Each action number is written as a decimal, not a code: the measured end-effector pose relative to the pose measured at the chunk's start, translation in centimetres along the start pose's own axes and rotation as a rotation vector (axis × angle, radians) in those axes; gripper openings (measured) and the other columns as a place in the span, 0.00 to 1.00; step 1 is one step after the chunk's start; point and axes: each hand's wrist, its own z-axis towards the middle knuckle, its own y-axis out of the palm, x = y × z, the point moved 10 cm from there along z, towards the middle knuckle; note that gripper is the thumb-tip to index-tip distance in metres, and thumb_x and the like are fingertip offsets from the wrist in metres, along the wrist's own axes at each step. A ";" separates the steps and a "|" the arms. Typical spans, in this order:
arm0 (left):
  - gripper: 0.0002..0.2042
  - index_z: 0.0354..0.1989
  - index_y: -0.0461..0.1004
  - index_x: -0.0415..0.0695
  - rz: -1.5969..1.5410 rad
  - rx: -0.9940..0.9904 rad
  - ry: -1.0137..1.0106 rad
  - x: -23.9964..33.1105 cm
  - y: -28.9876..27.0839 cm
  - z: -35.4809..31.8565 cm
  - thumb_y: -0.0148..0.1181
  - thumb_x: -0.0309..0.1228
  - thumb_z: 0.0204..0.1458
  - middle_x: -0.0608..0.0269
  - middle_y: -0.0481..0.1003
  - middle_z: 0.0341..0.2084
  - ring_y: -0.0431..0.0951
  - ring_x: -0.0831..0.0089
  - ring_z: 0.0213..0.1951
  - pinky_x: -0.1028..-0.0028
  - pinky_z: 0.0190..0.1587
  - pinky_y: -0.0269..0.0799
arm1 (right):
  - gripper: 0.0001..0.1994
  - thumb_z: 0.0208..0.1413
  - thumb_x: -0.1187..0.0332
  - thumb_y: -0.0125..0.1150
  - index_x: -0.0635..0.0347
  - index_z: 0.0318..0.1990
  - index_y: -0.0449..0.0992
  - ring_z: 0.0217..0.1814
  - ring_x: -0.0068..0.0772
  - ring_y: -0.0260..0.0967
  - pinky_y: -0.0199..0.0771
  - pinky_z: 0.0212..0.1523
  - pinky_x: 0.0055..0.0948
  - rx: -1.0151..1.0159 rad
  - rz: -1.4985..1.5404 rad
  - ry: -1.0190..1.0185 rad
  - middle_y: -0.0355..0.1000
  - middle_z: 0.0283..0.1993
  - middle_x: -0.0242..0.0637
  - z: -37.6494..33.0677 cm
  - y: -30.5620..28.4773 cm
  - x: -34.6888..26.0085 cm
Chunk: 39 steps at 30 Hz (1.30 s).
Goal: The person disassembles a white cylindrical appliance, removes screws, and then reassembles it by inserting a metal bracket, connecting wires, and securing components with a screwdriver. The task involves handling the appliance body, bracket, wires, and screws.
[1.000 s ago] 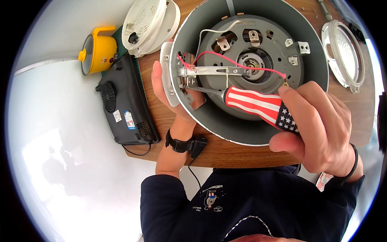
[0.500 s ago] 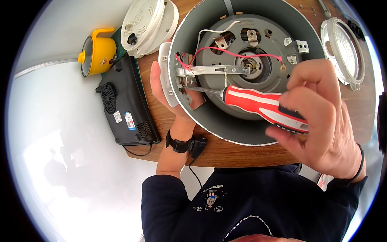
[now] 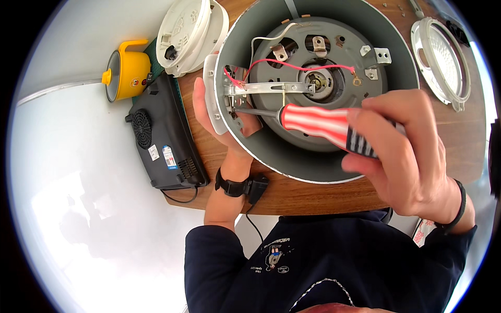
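A grey metal appliance shell (image 3: 292, 159), like a rice cooker body, lies with its open side up. Inside are a round grey plate (image 3: 360, 88), a metal strip (image 3: 271, 88), a red wire (image 3: 292, 66) and a white wire (image 3: 269, 38). My left hand (image 3: 229, 142) grips the shell's left wall from outside, beside a white side handle (image 3: 213, 94); some of its fingers are hidden. In my right hand (image 3: 412, 156) is a screwdriver (image 3: 313, 122) with a red-and-white handle, its fingers closed around the grip. The screwdriver's tip reaches the small bracket (image 3: 233, 107) inside the left wall.
On the left of the wooden table (image 3: 219, 197) lies a black appliance (image 3: 164, 135) with a round vent, near a yellow pot (image 3: 128, 70). White plastic covers (image 3: 190, 36) stand at the back left. A white ring-shaped lid (image 3: 443, 62) and small screws (image 3: 402, 10) are at the right.
The screwdriver's handle has turned in my right hand, and my fingers have shifted around it. The shell appears slightly further left. My left hand keeps its hold.
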 end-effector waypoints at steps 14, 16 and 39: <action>0.35 0.73 0.49 0.37 -0.123 0.012 -0.061 -0.1 0.0 -0.2 0.61 0.39 0.65 0.39 0.65 0.64 0.74 0.54 0.62 0.58 0.62 0.76 | 0.26 0.51 0.63 0.73 0.72 0.51 0.73 0.35 0.45 0.69 0.71 0.33 0.33 -0.069 0.028 0.091 0.70 0.41 0.52 0.0 -0.3 0.5; 0.36 0.73 0.48 0.37 -0.187 0.035 -0.126 -0.2 0.3 -0.1 0.61 0.39 0.65 0.37 0.65 0.64 0.74 0.53 0.63 0.57 0.62 0.76 | 0.26 0.52 0.61 0.73 0.73 0.51 0.73 0.32 0.44 0.68 0.71 0.34 0.34 0.001 0.070 0.089 0.70 0.39 0.51 0.5 -0.8 0.6; 0.35 0.74 0.50 0.39 -0.122 0.043 -0.074 -0.2 -0.1 -0.5 0.60 0.38 0.66 0.44 0.69 0.59 0.78 0.60 0.55 0.62 0.55 0.77 | 0.20 0.59 0.58 0.67 0.66 0.49 0.74 0.30 0.46 0.66 0.66 0.35 0.38 -0.263 0.203 0.354 0.76 0.38 0.43 0.6 1.1 2.7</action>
